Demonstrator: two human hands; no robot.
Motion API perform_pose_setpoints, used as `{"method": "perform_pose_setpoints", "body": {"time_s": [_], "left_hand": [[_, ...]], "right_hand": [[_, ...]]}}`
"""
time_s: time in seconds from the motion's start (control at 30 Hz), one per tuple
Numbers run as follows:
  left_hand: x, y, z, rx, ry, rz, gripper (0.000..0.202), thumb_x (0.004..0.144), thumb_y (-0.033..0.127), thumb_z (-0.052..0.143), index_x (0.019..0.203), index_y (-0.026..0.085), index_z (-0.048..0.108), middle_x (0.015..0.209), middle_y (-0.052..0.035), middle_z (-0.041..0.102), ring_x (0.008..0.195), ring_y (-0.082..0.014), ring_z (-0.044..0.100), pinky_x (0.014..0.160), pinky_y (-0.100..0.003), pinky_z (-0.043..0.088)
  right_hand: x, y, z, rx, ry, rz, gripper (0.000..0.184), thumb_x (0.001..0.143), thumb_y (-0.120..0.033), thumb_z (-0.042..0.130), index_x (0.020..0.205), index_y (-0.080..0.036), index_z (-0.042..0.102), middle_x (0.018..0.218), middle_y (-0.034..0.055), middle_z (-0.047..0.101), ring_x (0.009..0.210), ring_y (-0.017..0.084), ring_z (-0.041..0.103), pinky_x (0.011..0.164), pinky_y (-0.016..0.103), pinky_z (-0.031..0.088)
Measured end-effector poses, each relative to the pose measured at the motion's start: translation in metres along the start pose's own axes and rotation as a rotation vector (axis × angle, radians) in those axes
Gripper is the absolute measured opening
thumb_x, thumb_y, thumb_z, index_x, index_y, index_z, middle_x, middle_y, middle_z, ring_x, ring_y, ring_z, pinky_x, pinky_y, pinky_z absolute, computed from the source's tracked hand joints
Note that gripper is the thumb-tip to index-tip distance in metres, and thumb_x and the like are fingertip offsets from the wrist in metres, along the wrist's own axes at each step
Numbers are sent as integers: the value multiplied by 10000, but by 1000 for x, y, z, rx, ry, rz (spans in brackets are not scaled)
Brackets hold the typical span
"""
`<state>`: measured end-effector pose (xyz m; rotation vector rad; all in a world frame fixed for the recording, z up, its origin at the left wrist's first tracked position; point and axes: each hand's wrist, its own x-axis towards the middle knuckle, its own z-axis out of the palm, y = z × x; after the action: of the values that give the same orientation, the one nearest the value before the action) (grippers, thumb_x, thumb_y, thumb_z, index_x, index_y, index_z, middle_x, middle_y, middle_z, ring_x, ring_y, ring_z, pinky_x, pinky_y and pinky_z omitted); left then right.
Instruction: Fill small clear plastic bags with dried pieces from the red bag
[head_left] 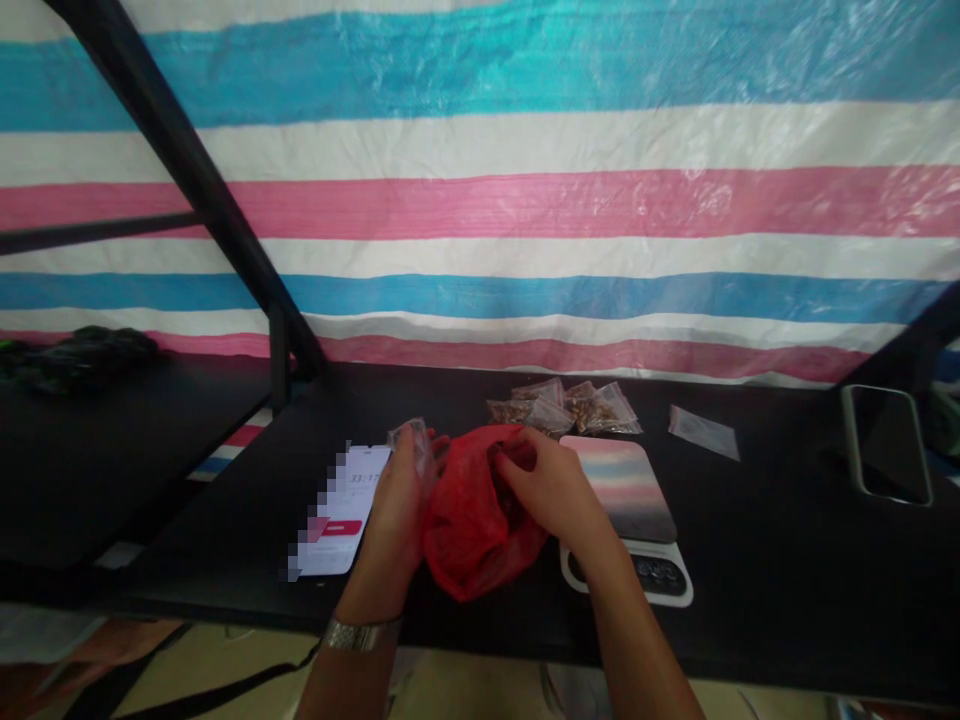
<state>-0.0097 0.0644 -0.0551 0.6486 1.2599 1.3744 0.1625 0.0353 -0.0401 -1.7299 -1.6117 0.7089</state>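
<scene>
A red plastic bag [469, 535] sits on the black table [765, 560] between my hands. My left hand [401, 500] is closed around a small clear plastic pouch [411, 438], held up at the bag's left edge. My right hand [544, 485] reaches into the red bag's mouth with fingers curled; what they hold is hidden. A metal watch band is on my left wrist.
A small digital scale [637, 500] with a shiny plate lies right of the bag. Several filled clear pouches [566, 408] lie behind it, an empty one [703, 432] further right. A phone [345, 510] lies at left, another phone [889, 445] at far right. A striped tarp hangs behind.
</scene>
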Motion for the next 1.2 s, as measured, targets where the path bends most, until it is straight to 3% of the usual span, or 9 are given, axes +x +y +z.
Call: {"method": "perform_pose_setpoints", "body": {"time_s": [0.07,0.17,0.23,0.33,0.4,0.57,0.73,0.93,1.2], "left_hand": [[-15,21,-6,-8,84,100,262,1047,457,562,1094,222,668,1083,-57,747,969,-192,760,816,-304,617],[-49,50,-11,196,143,493,359,909,493,770,1144,229,704,1043,-19,755,910,-173,726,784,-257,576],[-74,57,-7,288,0,521,393,846,471,829,1143,244,708,947,-2,762,813,-179,717,717,-260,571],[-94,42,6,382,-364,283,303,876,399,771,1131,245,718,861,-10,755,713,-200,707,648,-296,562],[-93,25,13,461,-503,179,244,912,348,720,1138,257,702,994,-30,777,848,-225,744,772,-337,584],[-61,4,8,565,-408,264,271,927,257,648,1196,238,626,1210,-75,744,1159,-276,701,1060,-435,500],[-46,2,1,588,-454,263,286,936,248,612,1218,208,600,1253,-114,731,1133,-279,703,1044,-447,501],[-41,-7,-1,560,-466,362,305,996,287,556,1291,217,574,1327,-121,709,1202,-271,692,1068,-439,502],[-38,-18,-6,526,-491,444,411,972,290,616,1367,210,536,1413,-139,650,1298,-276,647,1138,-466,476]], "right_hand": [[1,4,0,82,11,2,62,955,-269,679,922,-234,718,917,24,809,858,209,738,770,309,481],[3,9,-5,198,7,-9,87,954,-306,680,935,-230,717,895,28,799,828,213,742,757,320,516],[2,11,-12,251,-4,-34,125,952,-345,680,957,-228,722,885,31,794,822,215,746,753,325,531],[0,12,-24,313,-5,-78,193,941,-406,674,988,-228,733,907,35,800,851,216,755,780,331,546],[-1,11,-31,329,10,-91,219,922,-429,677,989,-228,735,922,37,805,869,219,758,804,337,553],[-4,3,-39,330,87,-118,227,876,-430,679,960,-224,726,857,36,783,821,224,731,770,344,552],[-10,-17,-29,312,54,-232,142,875,-319,705,991,-244,741,963,38,797,920,232,736,875,381,538],[-15,-30,-16,-47,142,-369,232,849,-145,781,1027,-292,765,1127,32,800,1153,304,685,1058,524,386],[-17,-34,-19,43,45,-438,245,873,-88,732,1024,-281,739,1129,12,753,1096,243,693,1015,437,485]]}}
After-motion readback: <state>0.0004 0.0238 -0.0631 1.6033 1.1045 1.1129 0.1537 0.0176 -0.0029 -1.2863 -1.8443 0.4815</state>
